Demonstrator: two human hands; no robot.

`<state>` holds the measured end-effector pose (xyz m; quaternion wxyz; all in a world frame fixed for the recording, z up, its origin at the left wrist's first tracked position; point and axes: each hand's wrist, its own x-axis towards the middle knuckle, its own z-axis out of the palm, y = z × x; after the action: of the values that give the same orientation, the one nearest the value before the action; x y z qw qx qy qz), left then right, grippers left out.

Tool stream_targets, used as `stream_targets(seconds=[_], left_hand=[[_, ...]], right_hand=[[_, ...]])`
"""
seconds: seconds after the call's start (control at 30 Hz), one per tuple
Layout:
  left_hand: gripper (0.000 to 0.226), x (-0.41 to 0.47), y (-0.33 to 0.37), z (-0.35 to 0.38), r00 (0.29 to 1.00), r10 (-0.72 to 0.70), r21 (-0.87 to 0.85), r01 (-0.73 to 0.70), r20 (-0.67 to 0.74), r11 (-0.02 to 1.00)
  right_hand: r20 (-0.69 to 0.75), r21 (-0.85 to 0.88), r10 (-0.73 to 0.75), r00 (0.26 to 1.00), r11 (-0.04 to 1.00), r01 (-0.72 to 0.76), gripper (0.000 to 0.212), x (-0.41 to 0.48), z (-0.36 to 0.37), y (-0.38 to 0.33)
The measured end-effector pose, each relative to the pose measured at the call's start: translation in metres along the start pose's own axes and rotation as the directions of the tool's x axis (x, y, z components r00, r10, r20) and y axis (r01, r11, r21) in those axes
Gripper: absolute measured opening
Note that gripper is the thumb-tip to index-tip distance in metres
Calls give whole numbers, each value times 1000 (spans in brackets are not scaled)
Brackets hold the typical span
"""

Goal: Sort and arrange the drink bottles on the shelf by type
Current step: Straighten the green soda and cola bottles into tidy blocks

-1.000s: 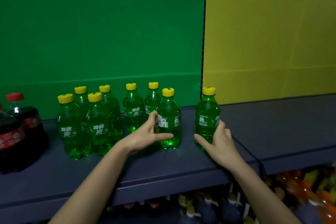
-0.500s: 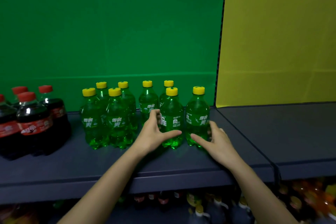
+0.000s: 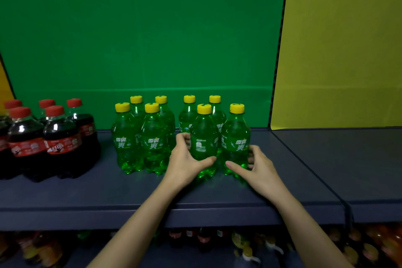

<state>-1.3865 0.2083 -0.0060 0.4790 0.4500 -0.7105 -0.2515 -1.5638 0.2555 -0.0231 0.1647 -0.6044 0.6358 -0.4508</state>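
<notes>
Up on the dark shelf (image 3: 282, 180) we have eight green bottles with yellow caps standing upright in front of the green back panel (image 3: 141, 39). Our left hand (image 3: 185, 163) curls around the front middle green bottle (image 3: 204, 143), thumb across its lower front and fingers wrapped behind its left side. Our right hand (image 3: 258, 165) cups the rightmost green bottle (image 3: 236, 141), thumb low at the front and fingers against its right side. These two bottles stand just beside each other, nearly touching, with two more green bottles right behind them. A cluster of four green bottles (image 3: 141, 137) stands just to their left, with a narrow gap between. Further left, near the shelf's end, a group of dark cola bottles (image 3: 54, 137) with red caps stands apart from the green ones. To the right, a yellow panel (image 3: 343, 50) backs a bare stretch of shelf. Below, a lower shelf holds more bottles, too dim to tell apart.
</notes>
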Motion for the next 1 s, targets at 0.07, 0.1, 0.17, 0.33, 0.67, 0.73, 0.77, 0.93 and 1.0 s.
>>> stream_targets(seconds=[0.07,0.1,0.17,0.33,0.67,0.73,0.77,0.93,1.0], left_hand=[[78,-2,-5,-5,998,-19,-54,22,56,998],[81,-4,-6,-7,998,-12,-32,14,62,999],[86,-8,-5,-10,1000,19,62,-19,4,998],[76,-13,-3,-12,997,36,66,-31,-64,997],[72,-24,-5,-16,999,53,34,-53,7,998],[72,-25,-6,-16,998,56,78,-54,-23,996],[72,-25,-6,-16,997,60,100,-56,-41,993],[71,-26,-9,-17,993,62,174,-43,-104,984],[71,-26,-9,-18,991,58,185,-35,-122,982]], right_hand=[[3,0,4,1000,1000,-4,65,-1,0,0],[-3,0,2,1000,1000,-2,66,-1,0,-1],[-12,-12,0,1000,1000,-1,68,-1,0,-3],[-16,-37,-29,999,999,28,65,-2,1,-5],[-30,-111,-97,995,989,94,69,1,11,-12],[-47,-112,-100,994,989,95,70,2,14,-14],[-52,-113,-98,994,989,92,70,3,16,-15],[-58,-138,-103,993,986,94,69,8,22,-20],[-61,-136,-106,993,986,97,69,9,24,-22]])
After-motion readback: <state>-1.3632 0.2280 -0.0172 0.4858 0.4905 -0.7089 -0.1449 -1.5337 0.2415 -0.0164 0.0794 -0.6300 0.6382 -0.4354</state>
